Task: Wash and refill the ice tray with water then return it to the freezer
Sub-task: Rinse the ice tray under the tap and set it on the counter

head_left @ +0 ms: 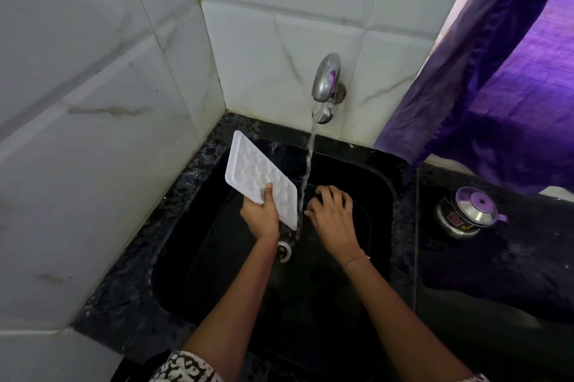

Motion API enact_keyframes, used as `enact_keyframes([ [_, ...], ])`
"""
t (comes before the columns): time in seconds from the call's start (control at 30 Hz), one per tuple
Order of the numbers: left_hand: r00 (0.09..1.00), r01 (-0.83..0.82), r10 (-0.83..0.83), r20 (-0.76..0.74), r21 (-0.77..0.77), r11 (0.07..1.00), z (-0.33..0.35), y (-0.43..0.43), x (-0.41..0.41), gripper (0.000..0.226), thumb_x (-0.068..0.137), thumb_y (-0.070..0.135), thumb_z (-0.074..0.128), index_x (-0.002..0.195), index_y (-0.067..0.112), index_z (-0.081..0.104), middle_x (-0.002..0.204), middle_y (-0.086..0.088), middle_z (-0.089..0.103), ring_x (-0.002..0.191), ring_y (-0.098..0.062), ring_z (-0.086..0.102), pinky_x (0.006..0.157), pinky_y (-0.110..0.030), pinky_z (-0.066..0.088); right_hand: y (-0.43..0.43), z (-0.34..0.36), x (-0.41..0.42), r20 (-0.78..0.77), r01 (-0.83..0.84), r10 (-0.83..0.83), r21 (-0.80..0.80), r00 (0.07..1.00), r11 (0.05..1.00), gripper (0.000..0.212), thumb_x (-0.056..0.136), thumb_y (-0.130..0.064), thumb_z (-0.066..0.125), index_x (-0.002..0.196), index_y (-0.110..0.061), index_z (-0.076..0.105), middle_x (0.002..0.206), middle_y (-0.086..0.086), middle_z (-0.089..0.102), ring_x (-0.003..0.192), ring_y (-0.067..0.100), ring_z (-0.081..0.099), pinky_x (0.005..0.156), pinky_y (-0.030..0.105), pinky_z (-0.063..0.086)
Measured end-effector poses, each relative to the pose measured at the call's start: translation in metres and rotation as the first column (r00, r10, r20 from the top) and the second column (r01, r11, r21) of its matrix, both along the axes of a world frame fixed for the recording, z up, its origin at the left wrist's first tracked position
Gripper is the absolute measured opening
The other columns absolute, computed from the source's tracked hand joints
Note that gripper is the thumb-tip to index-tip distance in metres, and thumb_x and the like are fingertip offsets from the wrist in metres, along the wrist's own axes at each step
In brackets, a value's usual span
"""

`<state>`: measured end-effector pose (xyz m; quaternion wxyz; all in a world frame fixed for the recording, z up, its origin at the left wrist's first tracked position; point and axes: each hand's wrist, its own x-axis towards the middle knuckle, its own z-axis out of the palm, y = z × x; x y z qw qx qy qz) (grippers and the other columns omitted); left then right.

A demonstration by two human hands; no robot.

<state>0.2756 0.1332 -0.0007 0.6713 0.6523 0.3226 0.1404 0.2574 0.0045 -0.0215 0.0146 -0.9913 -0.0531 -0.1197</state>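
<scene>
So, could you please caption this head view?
Left hand holds a tilted ice tray by the running tap, over the sink.

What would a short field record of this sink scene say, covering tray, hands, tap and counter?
Ice tray: white, tilted, beside the stream
Left hand: grips the tray's near edge
Right hand: loosely curled, holds nothing, right of stream
Tap: running into black sink
Counter: steel pot, purple-knobbed lid

Dim, purple-tinged light; bowed edges.
</scene>
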Motion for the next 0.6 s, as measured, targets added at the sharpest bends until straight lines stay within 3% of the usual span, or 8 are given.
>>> enact_keyframes([
  [0.13,0.999,-0.041,0.034,-0.037,-0.2,0.979,-0.007,-0.004,-0.009,0.039,0.083,0.019,0.071,0.117,0.003,0.059,0.116,-0.008,0.064,0.102,-0.019,0.062,0.089,-0.03,0.05,-0.003,0.005,0.003,0.031,0.085,-0.088,0.074,0.996,0.994,0.01,0.074,-0.024,0.075,0.083,-0.021,0.069,0.11,0.004,0.06,0.111,0.024,0.046,0.093,0.048,0.043],
  [0.23,0.998,-0.053,0.034,-0.056,-0.384,0.922,-0.012,-0.009,-0.014,0.036,0.083,0.016,0.071,0.116,0.01,0.059,0.116,-0.007,0.065,0.104,-0.022,0.064,0.094,-0.041,0.051,-0.004,0.008,0.009,-0.017,0.116,-0.115,0.134,0.993,0.984,0.029,0.068,-0.01,0.076,0.093,-0.022,0.07,0.116,0.007,0.058,0.113,0.028,0.048,0.096,0.05,0.04],
  [0.37,1.0,-0.028,0.02,-0.02,-0.541,0.841,-0.005,-0.015,-0.018,0.036,0.086,0.013,0.067,0.12,0.01,0.056,0.11,-0.006,0.067,0.095,-0.02,0.066,0.078,-0.039,0.057,-0.004,0.017,0.015,-0.116,0.087,-0.07,0.147,0.991,0.985,0.052,0.063,-0.003,0.074,0.11,-0.026,0.067,0.129,0.007,0.049,0.124,0.031,0.041,0.104,0.05,0.028],
  [0.6,1.0,-0.006,0.012,0.006,-0.589,0.808,0.006,-0.011,-0.014,0.039,0.085,0.013,0.067,0.123,0.008,0.056,0.106,-0.006,0.068,0.092,-0.019,0.068,0.063,-0.029,0.057,-0.001,0.03,0.024,-0.162,0.038,-0.021,0.1,0.987,0.994,0.054,0.074,-0.001,0.064,0.119,-0.031,0.062,0.143,0.007,0.037,0.134,0.032,0.027,0.11,0.051,0.016],
])
